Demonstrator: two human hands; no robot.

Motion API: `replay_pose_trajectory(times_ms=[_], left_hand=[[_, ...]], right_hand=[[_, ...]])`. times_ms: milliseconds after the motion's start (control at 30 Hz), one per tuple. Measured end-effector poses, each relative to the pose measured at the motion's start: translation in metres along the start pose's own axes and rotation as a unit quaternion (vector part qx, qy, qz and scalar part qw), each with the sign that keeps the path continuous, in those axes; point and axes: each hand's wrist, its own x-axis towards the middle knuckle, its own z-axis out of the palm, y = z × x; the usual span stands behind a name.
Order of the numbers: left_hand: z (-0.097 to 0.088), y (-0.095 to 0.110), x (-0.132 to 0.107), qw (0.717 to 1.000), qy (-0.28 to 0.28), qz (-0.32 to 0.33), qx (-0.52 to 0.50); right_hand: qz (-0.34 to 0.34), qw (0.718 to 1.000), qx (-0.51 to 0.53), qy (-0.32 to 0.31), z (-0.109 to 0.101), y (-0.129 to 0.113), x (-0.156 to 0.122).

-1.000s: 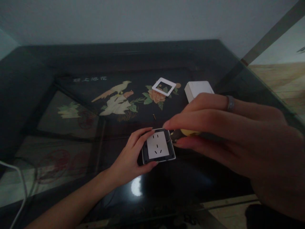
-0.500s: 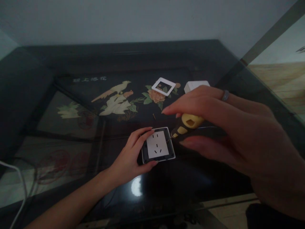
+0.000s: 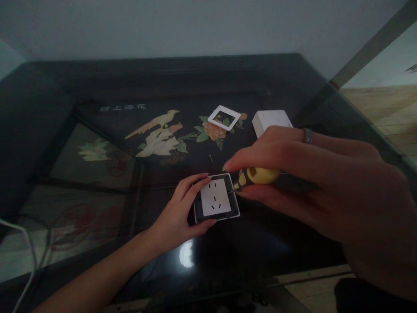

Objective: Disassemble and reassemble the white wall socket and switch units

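A wall socket point(image 3: 215, 200) with a white face and dark surround lies flat on the glossy dark table. My left hand point(image 3: 182, 208) grips it from the left, fingers over its far edge and thumb along the near edge. My right hand point(image 3: 293, 174) is closed around a yellow and black screwdriver point(image 3: 260, 175). The screwdriver's tip meets the right side of the socket, near the middle of that edge; the exact contact is too small to tell. Just beyond the socket lies a small screw point(image 3: 210, 159).
A white square frame point(image 3: 234, 117) lies on the table point(image 3: 156, 71) farther back. Behind my right hand stands a white box point(image 3: 272, 118), partly hidden. A white cable point(image 3: 28, 239) hangs at the left. A pale wall point(image 3: 163, 26) borders the table's far side.
My right hand has moved a little down and its thumb has closed in along the screwdriver, whose handle is tilted lower. More of the white box shows. The left hand and socket are unmoved.
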Motion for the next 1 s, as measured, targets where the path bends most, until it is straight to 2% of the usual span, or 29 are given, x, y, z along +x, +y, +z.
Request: replay_pose_trajectory(times_ms=[100, 400, 500, 600, 767, 1000], left_hand=[[0.0, 0.001, 0.0, 1.0, 0.003, 0.001, 0.002], [0.0, 0.001, 0.001, 1.0, 0.005, 0.006, 0.003], [0.0, 0.001, 0.001, 1.0, 0.007, -0.004, -0.013], [0.0, 0.001, 0.0, 1.0, 0.001, -0.007, -0.015], [-0.001, 0.0, 0.001, 1.0, -0.007, -0.009, -0.015], [-0.002, -0.002, 0.0, 0.999, -0.012, -0.014, -0.032]], right_hand=[[-0.004, 1.0, -0.027, -0.006, 0.002, 0.001, 0.002], [-0.009, 0.996, -0.084, 0.044, 0.012, -0.002, 0.004], [-0.017, 0.997, -0.072, 0.037, 0.011, 0.001, 0.004], [-0.026, 0.999, -0.022, -0.01, 0.003, 0.002, 0.006], [0.006, 0.998, 0.025, -0.054, -0.011, 0.0, 0.006], [0.022, 1.0, 0.008, -0.013, -0.009, 0.001, 0.001]])
